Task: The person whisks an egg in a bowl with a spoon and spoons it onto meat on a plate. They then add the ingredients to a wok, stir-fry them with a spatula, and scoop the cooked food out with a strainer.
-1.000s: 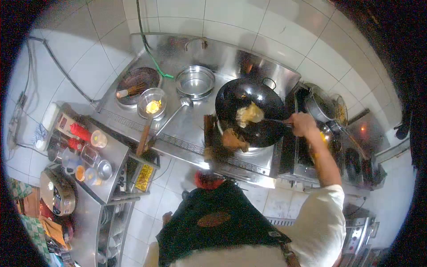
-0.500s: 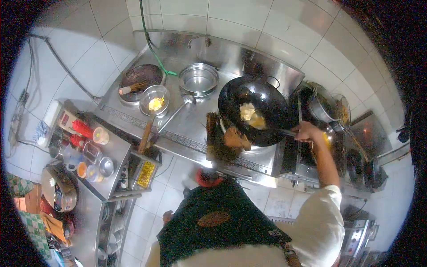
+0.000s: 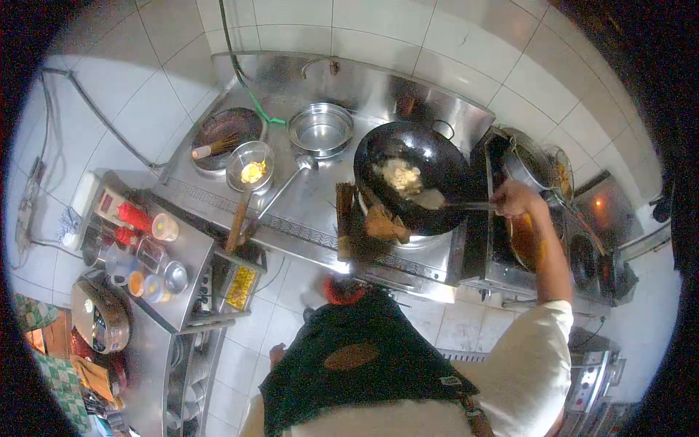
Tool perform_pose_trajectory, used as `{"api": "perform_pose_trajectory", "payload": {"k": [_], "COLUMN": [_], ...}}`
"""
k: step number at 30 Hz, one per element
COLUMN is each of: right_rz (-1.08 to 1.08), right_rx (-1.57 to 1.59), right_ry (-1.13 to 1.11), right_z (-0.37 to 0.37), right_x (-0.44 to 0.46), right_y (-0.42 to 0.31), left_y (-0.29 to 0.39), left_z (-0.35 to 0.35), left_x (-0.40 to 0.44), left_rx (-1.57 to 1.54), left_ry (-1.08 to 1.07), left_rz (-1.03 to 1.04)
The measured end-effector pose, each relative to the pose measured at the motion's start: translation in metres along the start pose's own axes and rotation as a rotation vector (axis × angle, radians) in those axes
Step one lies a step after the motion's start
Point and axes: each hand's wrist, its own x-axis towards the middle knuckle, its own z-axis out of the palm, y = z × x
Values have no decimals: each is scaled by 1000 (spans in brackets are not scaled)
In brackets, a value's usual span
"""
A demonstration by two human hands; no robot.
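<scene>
My right hand [image 3: 517,200] is closed round the handle of a spatula [image 3: 466,206] over a black wok [image 3: 378,146]. The spatula's flat blade lies inside the wok beside pale, lumpy food [image 3: 402,177]. A brown folded cloth [image 3: 386,224] rests at the wok's near-left rim, next to a bamboo brush [image 3: 344,218]. My left hand [image 3: 277,355] hangs low beside my dark apron, away from the counter. Only a small part of it shows, and its fingers cannot be made out.
Left of the wok stand a metal pan [image 3: 320,131], a ladle [image 3: 306,164] and a strainer [image 3: 251,156] with yellow food. A pot [image 3: 526,162] and a container of orange-brown liquid [image 3: 526,244] are at right. Sauce containers [image 3: 164,227] crowd the left-hand counter [image 3: 186,295].
My right hand has drawn the spatula slightly up and to the right. The food in the wok now lies more spread and lumpy, left of the blade. The view has shifted slightly.
</scene>
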Motion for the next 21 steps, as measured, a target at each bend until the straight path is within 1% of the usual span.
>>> {"api": "perform_pose_trajectory", "payload": {"k": [1, 2, 4, 5, 7, 9, 10, 11, 12, 13, 14, 15, 17, 18, 19, 21], "right_rz": [161, 119, 99, 81, 115, 150, 129, 108, 107, 59, 13, 15, 142, 139, 137, 158], "right_rx": [161, 201, 198, 197, 162, 304, 271, 238, 237, 196, 154, 155, 126, -19, -17, -193], "right_ry": [-206, -299, -318, -337, -337, -262, -200, -139, -141, 37, 215, 212, 348, 368, 369, 290], "right_z": [-6, -3, 4, 8, 16, 55, 74, 98, 138, 182, 207, 201, 157, 152, 131, 80], "right_x": [-1, 3, 6, 5, 4, 25, 38, 54, 82, 112, 124, 108, 65, 62, 47, 15], "right_y": [3, 18, 26, 28, 14, 12, 12, 11, 19, 35, 43, 27, -29, -31, -39, -58], "left_y": [0, -1, 3, 13, 15, 11, 3, 4, 5, 6, 5, 1, -3, -5, -6, -5], "left_z": [0, 2, 4, -13, -24, -11, 3, 2, 1, 0, 0, 1, 0, -3, -4, -5], "left_x": [-2, -4, -11, -7, 1, -1, -2, 2, 5, 4, 3, 2, 7, 9, 10, 10], "left_rx": [25, 23, -67, -11, 151, 134, 130, 130, 130, 130, 130, 122, 101, 91, 82, 65], "left_ry": [-86, -85, 185, 64, -216, -135, -96, -97, -137, -177, -179, -170, -143, -128, -113, -91], "left_rz": [-73, -75, 59, -72, -307, -168, -98, -99, -139, -178, -179, -152, -98, -74, -49, -37]}}
